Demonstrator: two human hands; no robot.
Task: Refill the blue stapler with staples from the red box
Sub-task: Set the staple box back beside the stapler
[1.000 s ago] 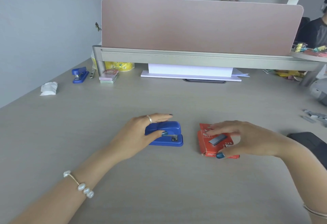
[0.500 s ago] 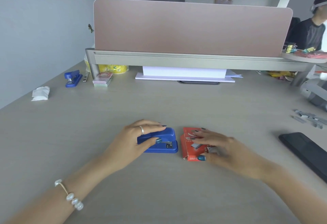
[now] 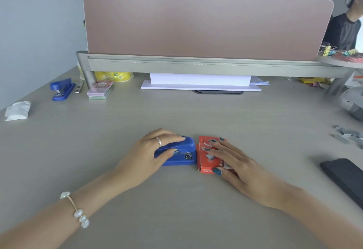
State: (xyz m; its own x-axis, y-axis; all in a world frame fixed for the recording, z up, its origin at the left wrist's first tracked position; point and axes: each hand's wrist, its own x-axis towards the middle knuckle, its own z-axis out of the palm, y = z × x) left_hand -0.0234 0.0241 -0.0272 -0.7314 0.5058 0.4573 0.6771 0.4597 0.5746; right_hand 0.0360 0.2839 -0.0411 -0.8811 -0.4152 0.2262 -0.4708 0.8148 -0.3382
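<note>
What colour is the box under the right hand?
Red with white print, the box lies flat under the right hand; head view shows it.

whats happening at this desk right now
A person sits at a grey wood-grain desk with both hands down in front of them. The left hand is wrapped over a small blue plastic stapler, which is shut. The right hand lies flat on a red cardboard staple box right beside the stapler. No staples have been taken out yet. A second blue stapler sits untouched at the far left, and loose grey staple strips lie at the right.
</note>
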